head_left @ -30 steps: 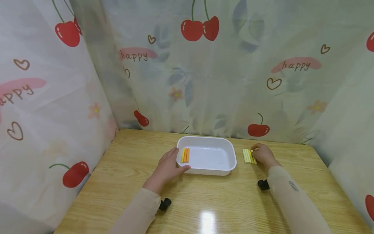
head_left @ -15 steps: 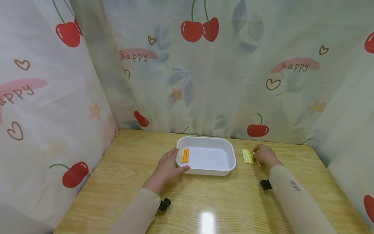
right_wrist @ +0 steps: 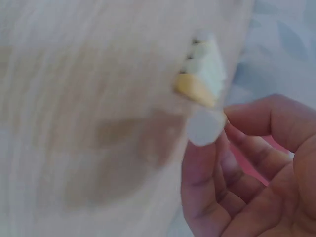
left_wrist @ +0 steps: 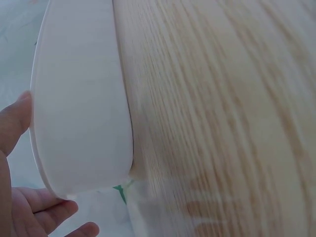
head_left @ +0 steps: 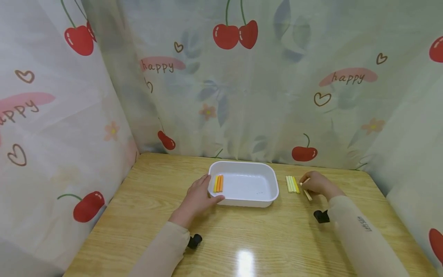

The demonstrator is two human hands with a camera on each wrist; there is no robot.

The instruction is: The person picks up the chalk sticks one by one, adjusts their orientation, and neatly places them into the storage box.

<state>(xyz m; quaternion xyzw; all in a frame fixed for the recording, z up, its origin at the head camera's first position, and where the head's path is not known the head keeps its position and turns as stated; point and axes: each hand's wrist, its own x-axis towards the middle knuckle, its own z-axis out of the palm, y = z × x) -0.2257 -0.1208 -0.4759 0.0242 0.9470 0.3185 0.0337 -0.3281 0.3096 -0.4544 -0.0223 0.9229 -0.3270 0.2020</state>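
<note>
Whitish chalk (head_left: pixel 306 193), head view: pinched in right hand (head_left: pixel 318 184) beside the chalk row (head_left: pixel 292 184), could knock it askew if fumbled. Angled away now, lined up a second ago. White tray (head_left: pixel 245 202) gripped by left hand (head_left: pixel 198 195). Left wrist: thumb (left_wrist: pixel 15 121) on rim. Right wrist: kinda blurry, fingertips (right_wrist: pixel 199 160) on chalk.

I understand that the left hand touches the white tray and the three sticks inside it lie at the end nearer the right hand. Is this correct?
Not quite. The head view shows the three sticks lying at the end nearer the left hand. The left hand does touch the white tray.
</note>
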